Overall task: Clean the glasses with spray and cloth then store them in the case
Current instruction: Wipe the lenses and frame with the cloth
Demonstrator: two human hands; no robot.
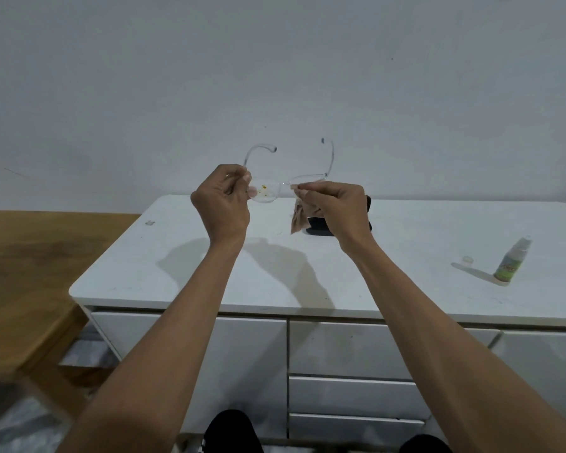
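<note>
Overhead, clear-framed glasses (268,188) between both hands, tan cloth (299,219) crumpled.

White cabinet top (209,273) bears a black case (321,227) at centre rear. Spray bottle (512,259) stands right, small cap (468,260) beside it.

head cam | faces forward-down | near hands (221,199) | single view

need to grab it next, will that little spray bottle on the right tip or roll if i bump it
The spray bottle is narrow and stands upright on the white cabinet top, so a sideways bump would probably tip it. Its body looks round, so once down it may well roll. It looks small and plastic, likely light. Its cap seems to lie off beside it, so it could leak.
</note>
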